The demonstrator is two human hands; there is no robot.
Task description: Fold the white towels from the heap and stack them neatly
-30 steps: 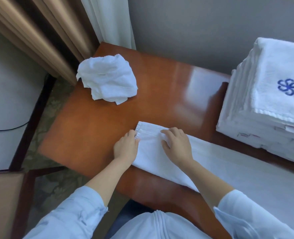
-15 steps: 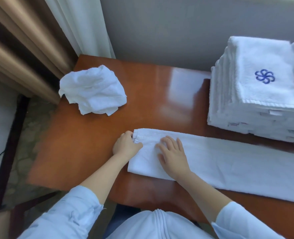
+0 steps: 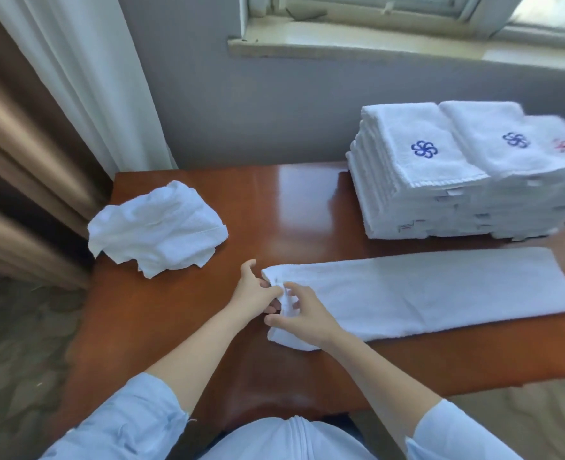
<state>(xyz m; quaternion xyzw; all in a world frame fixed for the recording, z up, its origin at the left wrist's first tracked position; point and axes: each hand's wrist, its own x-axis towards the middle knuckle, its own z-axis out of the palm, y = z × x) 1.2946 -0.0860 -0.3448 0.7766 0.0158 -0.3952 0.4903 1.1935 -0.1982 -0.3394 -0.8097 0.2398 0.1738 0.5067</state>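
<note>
Polished red-brown table [image 3: 291, 207] against a grey wall, window sill [image 3: 374, 38] at the top of the frame, curtains [image 3: 58, 111] down the left edge. At the upper right of the table, stacks of folded towels [image 3: 407, 194] side by side, embroidered emblems uppermost, edges fairly square. At the left of the table, one crumpled towel [image 3: 158, 227], sole visible remnant of the heap, well apart from the hands. Across the centre and right, a long towel [image 3: 440, 290] already folded lengthwise into a narrow band, lying flat, near the stacks but apart from them.

Left hand [image 3: 252, 293] at the band's left end, fingers curled on the hem, thumb lifted clear. Right hand [image 3: 307, 318] just beside it, fingers and thumb pinched on the same end, cloth bunched and raised slightly off the wood.

Step in hand, by judgement: start of the crosswise folds, left end to be carried toward the right. Progress, by judgement: most of the work done, given the height of the stacks. Left to do: crosswise folding and stacking of this band, then the crumpled towel from start to finish.
</note>
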